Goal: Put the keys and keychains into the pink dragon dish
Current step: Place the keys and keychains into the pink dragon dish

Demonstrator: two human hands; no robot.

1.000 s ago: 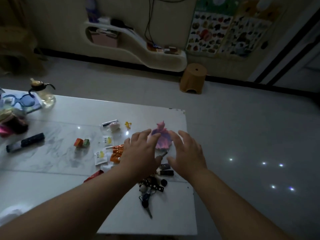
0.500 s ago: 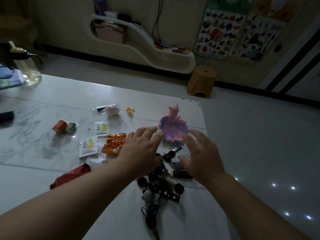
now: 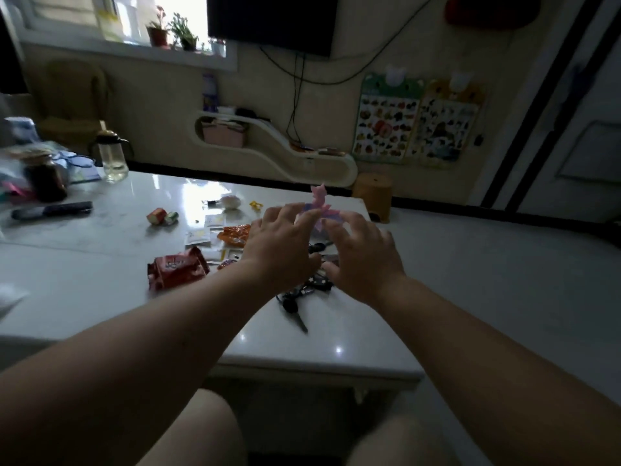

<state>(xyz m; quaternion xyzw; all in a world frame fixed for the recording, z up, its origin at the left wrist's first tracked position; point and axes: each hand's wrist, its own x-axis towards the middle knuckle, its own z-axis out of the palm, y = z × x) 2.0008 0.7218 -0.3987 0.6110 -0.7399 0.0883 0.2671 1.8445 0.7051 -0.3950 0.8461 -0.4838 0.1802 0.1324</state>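
Both hands, left hand (image 3: pixel 280 245) and right hand (image 3: pixel 364 255), hover with fingers spread and empty over the keys (image 3: pixel 299 302), a loose jangly metal bunch at 6 o'clock from the pink dragon dish (image 3: pixel 317 205), likely best pinched at the ring.

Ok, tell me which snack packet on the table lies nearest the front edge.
The red packet, left of the left hand. The orange packet and the small white sachets lie farther back.

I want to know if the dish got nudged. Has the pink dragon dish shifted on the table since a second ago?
Cannot tell. The camera tilted, and both hands now cover most of the pink dragon dish. It still sits just past the key bunch, near the table corner.
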